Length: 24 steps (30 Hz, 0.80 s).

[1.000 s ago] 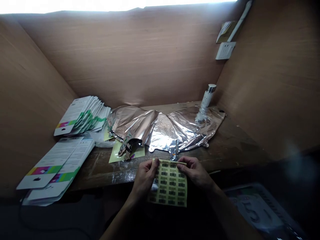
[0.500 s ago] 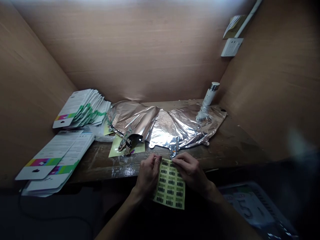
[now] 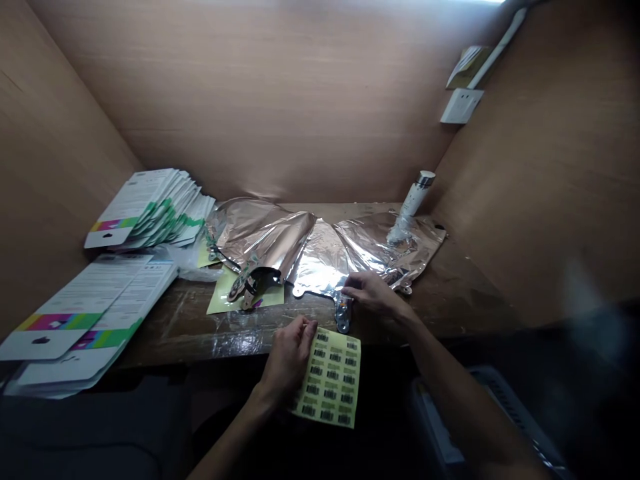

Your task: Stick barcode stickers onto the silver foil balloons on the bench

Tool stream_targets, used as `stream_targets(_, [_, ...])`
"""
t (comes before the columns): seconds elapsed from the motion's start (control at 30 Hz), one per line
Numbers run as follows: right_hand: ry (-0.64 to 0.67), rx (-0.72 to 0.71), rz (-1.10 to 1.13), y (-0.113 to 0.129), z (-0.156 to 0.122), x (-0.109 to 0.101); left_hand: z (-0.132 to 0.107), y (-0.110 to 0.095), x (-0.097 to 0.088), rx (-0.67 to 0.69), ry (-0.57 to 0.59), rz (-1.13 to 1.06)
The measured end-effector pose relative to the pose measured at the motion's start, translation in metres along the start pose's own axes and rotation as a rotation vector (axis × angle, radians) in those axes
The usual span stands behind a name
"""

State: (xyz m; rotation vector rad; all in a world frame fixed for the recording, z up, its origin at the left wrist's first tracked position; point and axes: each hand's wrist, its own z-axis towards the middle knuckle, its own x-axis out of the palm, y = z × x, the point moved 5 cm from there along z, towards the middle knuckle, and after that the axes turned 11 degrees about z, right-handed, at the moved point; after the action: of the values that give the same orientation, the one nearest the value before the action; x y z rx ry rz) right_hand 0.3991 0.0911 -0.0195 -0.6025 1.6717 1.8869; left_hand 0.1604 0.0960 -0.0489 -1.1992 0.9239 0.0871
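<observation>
My left hand (image 3: pixel 289 359) pinches the top left corner of a yellow sheet of barcode stickers (image 3: pixel 331 377), held just below the front edge of the wooden table (image 3: pixel 450 293). My right hand (image 3: pixel 369 294) rests with curled fingers on the lower edge of a flat silver foil balloon (image 3: pixel 325 253), beside its narrow tail (image 3: pixel 343 315). Whether its fingertips carry a sticker is too small to tell.
Two fanned stacks of white printed cards (image 3: pixel 150 207) (image 3: pixel 85 320) lie at the left. A yellow backing sheet (image 3: pixel 225 300) with small shiny pieces sits left of the balloon. A white bottle (image 3: pixel 413 203) stands at the back right. Wooden walls close in three sides.
My right hand left the sticker sheet and reached forward onto the foil balloon's edge. My left hand kept the sheet and lowered it slightly.
</observation>
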Motion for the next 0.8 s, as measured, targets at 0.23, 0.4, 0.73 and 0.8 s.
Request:
stream_targets(0.23, [-0.284,0.111,-0.096,0.007,-0.034,-0.001,0.0,0.004,-0.004,-0.05,0.003,-0.005])
stream_targets(0.4, [0.013,0.188,0.749,0.008,-0.107,0.024,0.042,-0.036,0.009,0.116,0.09,-0.032])
stream_targets(0.73, [0.039,0.255,0.751,-0.04,-0.186,-0.028,0.197,-0.111,0.119,0.392,0.304,0.404])
stream_targets(0.8, [-0.015,0.208,0.73,-0.041,-0.184,-0.036,0.207,-0.105,0.122,0.353,0.382,0.389])
